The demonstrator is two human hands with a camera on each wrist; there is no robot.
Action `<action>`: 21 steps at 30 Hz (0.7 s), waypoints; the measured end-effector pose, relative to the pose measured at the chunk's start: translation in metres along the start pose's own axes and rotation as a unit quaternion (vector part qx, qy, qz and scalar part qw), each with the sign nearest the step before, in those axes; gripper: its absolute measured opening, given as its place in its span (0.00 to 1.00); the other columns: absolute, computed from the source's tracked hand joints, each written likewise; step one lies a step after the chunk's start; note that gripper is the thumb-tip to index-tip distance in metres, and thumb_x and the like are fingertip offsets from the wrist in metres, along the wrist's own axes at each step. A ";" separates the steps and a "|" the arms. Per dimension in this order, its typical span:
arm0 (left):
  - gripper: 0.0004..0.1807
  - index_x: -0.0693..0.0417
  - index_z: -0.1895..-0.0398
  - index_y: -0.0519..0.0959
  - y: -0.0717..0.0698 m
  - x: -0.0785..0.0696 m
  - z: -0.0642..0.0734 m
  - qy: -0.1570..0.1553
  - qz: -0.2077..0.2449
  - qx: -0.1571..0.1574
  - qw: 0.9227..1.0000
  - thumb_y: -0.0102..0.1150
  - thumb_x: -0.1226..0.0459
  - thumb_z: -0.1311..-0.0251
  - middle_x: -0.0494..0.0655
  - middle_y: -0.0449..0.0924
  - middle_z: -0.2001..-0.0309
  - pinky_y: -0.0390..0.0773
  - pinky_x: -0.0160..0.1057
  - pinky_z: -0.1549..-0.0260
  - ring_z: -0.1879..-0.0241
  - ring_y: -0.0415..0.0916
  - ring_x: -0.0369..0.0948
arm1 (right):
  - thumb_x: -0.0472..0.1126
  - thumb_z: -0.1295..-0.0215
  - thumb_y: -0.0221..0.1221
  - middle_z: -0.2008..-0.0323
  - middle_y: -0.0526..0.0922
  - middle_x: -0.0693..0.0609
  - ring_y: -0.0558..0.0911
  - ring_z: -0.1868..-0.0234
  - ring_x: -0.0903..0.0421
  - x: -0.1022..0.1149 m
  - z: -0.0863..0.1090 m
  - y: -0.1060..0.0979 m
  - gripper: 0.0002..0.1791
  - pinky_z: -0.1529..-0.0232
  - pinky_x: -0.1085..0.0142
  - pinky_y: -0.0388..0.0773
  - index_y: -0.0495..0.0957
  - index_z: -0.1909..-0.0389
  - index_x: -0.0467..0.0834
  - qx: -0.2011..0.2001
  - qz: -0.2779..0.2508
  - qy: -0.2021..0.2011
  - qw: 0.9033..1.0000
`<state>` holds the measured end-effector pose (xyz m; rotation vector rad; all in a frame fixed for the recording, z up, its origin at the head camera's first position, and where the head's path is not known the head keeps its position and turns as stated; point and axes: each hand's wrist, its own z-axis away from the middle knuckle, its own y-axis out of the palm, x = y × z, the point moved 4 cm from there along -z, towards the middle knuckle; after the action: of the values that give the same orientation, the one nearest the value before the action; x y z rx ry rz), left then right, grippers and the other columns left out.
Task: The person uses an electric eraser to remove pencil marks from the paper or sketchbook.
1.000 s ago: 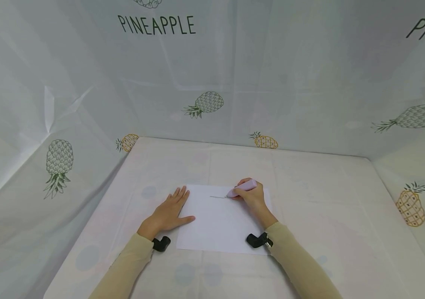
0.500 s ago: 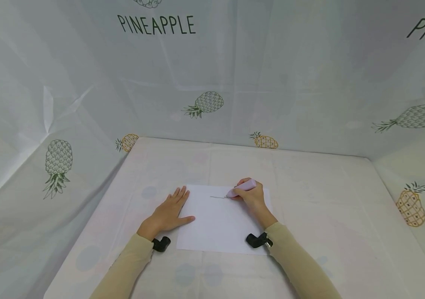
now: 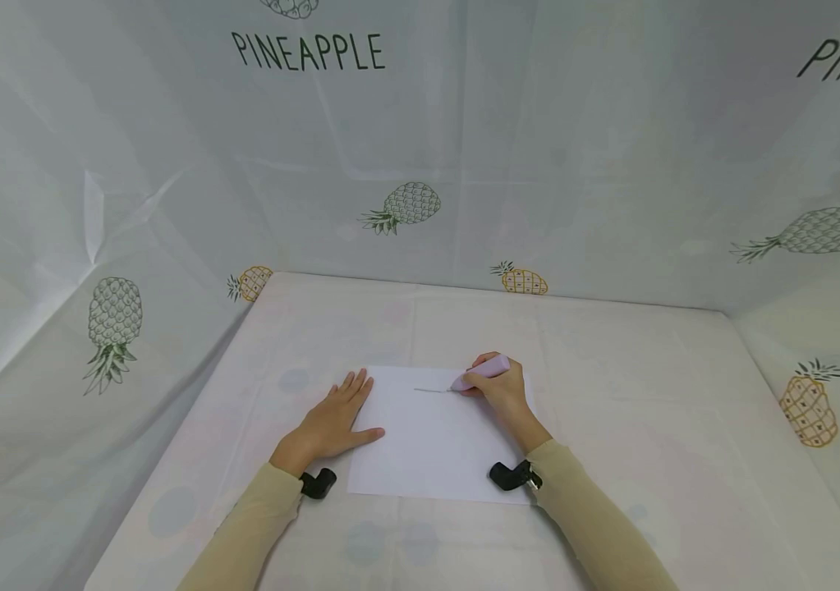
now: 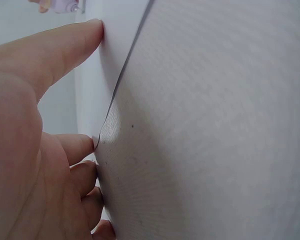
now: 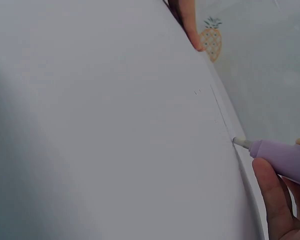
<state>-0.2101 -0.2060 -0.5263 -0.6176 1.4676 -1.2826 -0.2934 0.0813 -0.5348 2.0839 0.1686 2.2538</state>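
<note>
A sheet of white paper (image 3: 420, 460) lies on the table, with a thin dark line (image 3: 430, 390) across its upper part. My left hand (image 3: 331, 423) rests flat at the sheet's left edge, fingers straight and spread; in the left wrist view the thumb (image 4: 65, 47) touches the paper. My right hand (image 3: 502, 394) pinches a lilac electric eraser (image 5: 282, 159), a thick pen-shaped body with a narrow pale tip. That tip meets the paper at the line's right end. Small dark specks (image 5: 197, 92) show beside the line in the right wrist view.
A pale cloth with faint dots covers the table (image 3: 634, 394). Behind and at both sides hangs a grey-white curtain (image 3: 597, 164) printed with pineapples. Black wrist cameras sit on both wrists, the left one (image 3: 319, 483) near the sheet's lower left corner.
My right hand and the eraser have shifted very slightly to the right along the line. The left hand stays in place on the paper.
</note>
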 end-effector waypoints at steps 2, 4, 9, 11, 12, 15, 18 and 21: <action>0.53 0.65 0.22 0.49 0.000 0.000 0.000 0.000 0.000 0.000 1.000 0.55 0.38 0.35 0.60 0.41 0.21 0.47 0.58 0.28 0.23 0.38 0.57 | 0.17 0.53 0.65 0.68 0.79 0.42 0.85 0.67 0.50 -0.001 0.000 0.000 0.17 0.68 0.53 0.86 0.74 0.61 0.25 0.002 -0.001 0.002 1.000; 0.53 0.65 0.22 0.49 0.000 0.000 0.000 0.001 0.001 0.000 1.000 0.55 0.38 0.35 0.60 0.41 0.21 0.47 0.58 0.28 0.23 0.38 0.57 | 0.17 0.53 0.66 0.69 0.79 0.43 0.85 0.67 0.50 -0.001 0.000 -0.001 0.17 0.67 0.52 0.86 0.74 0.61 0.24 0.003 0.001 0.003 1.000; 0.53 0.65 0.22 0.49 0.000 0.001 0.000 0.002 0.001 0.000 1.000 0.55 0.38 0.35 0.60 0.41 0.21 0.47 0.58 0.28 0.23 0.38 0.57 | 0.17 0.53 0.66 0.69 0.79 0.42 0.85 0.68 0.50 0.000 0.000 -0.001 0.16 0.68 0.54 0.86 0.74 0.61 0.25 0.002 0.004 0.002 1.000; 0.53 0.65 0.22 0.49 0.001 0.002 0.000 0.001 -0.001 0.001 1.000 0.55 0.38 0.35 0.60 0.40 0.21 0.47 0.58 0.28 0.23 0.38 0.57 | 0.17 0.53 0.66 0.69 0.79 0.42 0.84 0.68 0.50 0.000 0.000 0.000 0.16 0.69 0.55 0.86 0.74 0.62 0.26 0.000 0.004 0.001 1.000; 0.53 0.65 0.22 0.48 0.001 0.002 0.000 0.001 -0.001 0.001 1.000 0.55 0.38 0.35 0.60 0.40 0.21 0.47 0.58 0.28 0.23 0.38 0.57 | 0.17 0.54 0.66 0.69 0.79 0.42 0.84 0.68 0.50 0.000 0.000 0.001 0.16 0.69 0.56 0.86 0.74 0.63 0.26 0.000 0.002 0.000 1.000; 0.53 0.64 0.22 0.48 0.001 0.002 0.000 0.000 -0.003 0.004 1.000 0.55 0.38 0.35 0.60 0.40 0.21 0.47 0.58 0.28 0.23 0.37 0.57 | 0.17 0.55 0.66 0.70 0.80 0.42 0.85 0.68 0.50 0.000 0.000 0.002 0.16 0.70 0.56 0.86 0.75 0.63 0.26 -0.001 0.001 -0.002 1.000; 0.53 0.65 0.22 0.48 0.001 0.001 0.000 0.000 -0.003 0.004 1.000 0.55 0.38 0.35 0.60 0.40 0.21 0.47 0.58 0.28 0.23 0.37 0.57 | 0.17 0.54 0.66 0.70 0.79 0.42 0.84 0.69 0.50 0.000 0.000 0.003 0.16 0.70 0.56 0.86 0.74 0.64 0.27 -0.001 0.003 -0.002 1.000; 0.53 0.65 0.22 0.48 0.000 0.000 0.000 -0.002 0.001 0.006 1.000 0.55 0.38 0.35 0.60 0.40 0.21 0.47 0.57 0.28 0.23 0.37 0.56 | 0.18 0.53 0.66 0.70 0.79 0.43 0.84 0.68 0.51 -0.001 0.000 0.004 0.15 0.69 0.56 0.86 0.74 0.63 0.27 -0.001 0.007 -0.001 1.000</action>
<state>-0.2100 -0.2058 -0.5259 -0.6098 1.4562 -1.2881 -0.2933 0.0773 -0.5353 2.0937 0.1537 2.2583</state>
